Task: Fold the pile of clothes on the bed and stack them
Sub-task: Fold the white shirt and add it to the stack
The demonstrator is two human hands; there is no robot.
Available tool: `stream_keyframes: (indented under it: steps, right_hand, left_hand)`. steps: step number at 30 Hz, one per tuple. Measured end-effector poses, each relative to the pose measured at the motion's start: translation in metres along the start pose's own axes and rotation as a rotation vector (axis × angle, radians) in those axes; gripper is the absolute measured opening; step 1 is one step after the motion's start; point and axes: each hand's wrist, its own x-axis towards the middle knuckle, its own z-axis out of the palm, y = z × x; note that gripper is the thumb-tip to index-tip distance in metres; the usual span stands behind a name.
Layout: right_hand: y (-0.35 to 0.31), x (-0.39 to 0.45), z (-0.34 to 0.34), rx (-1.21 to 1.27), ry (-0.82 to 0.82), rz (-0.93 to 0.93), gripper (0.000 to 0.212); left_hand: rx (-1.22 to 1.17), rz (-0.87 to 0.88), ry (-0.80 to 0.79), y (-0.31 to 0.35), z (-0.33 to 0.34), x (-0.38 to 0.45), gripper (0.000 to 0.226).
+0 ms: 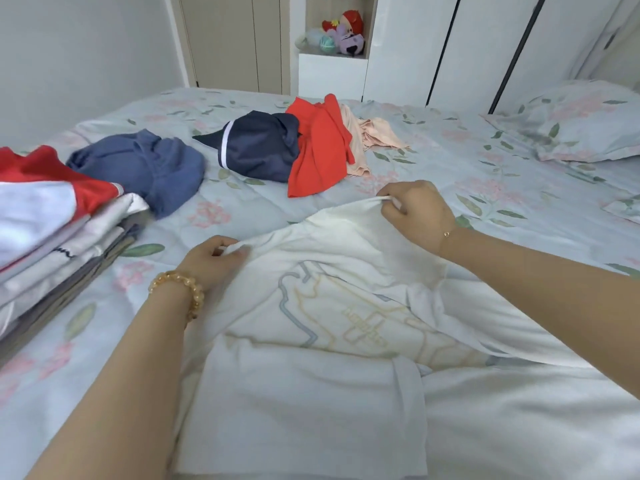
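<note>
A white T-shirt [329,341] with a faint line print lies spread on the bed in front of me. My left hand [214,258] pinches its far edge on the left, and my right hand [415,209] pinches the same edge further right, lifting it slightly. A stack of folded clothes [52,237] with a red and white top piece sits at the left. Unfolded garments lie further back: a blue one [145,164], a navy one with a white stripe [259,143], a red one [318,150] and a peach one [377,133].
The bed [485,188] has a pale floral cover. A matching pillow [581,123] lies at the far right. Beyond the bed stand white wardrobe doors [485,46] and a shelf niche with plush toys [339,32].
</note>
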Motion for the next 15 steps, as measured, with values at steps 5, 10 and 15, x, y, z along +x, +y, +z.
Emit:
stream_keyframes:
  steps: [5,10,15]
  right_hand:
    - [-0.058,-0.036,-0.059,0.267,-0.081,-0.092,0.015]
    - [-0.112,-0.085,-0.086,0.554,-0.187,-0.115,0.013]
    - [-0.157,-0.142,-0.055,0.317,-0.34,-0.251,0.019]
  left_hand:
    - [-0.006,0.107,0.146,0.005,-0.005,0.007,0.016]
    - [0.036,0.095,0.191,-0.003,-0.024,0.011,0.009]
    - [0.04,0.004,0.205,-0.016,-0.04,0.014,0.033]
